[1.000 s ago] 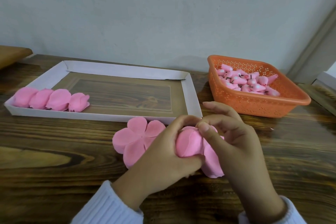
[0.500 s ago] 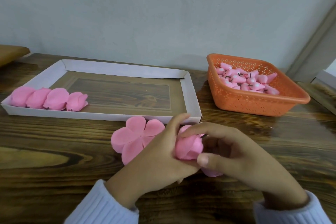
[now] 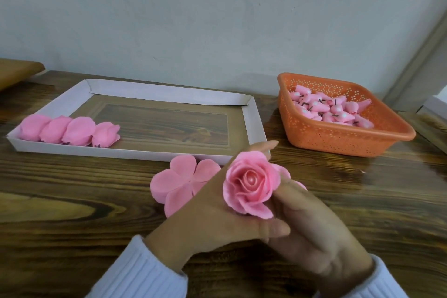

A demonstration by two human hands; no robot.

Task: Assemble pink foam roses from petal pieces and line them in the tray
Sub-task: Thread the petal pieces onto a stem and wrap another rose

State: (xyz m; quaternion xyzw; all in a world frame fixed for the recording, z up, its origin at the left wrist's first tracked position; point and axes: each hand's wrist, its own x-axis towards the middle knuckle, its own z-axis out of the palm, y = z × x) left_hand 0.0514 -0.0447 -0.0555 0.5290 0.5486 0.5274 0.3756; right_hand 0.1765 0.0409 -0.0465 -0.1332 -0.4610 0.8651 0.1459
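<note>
I'm turning the pink foam rose [image 3: 250, 184] bloom-up over the desk now, left grip [image 3: 217, 213] clasping it, right grip [image 3: 314, 237] pinching its side. It's looking ready for the white cardboard tray [image 3: 135, 152].

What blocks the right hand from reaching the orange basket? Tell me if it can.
Probably it can. Only bare table lies between the right hand and the orange basket. Its fingers touch the rose, which the left hand also holds.
</note>
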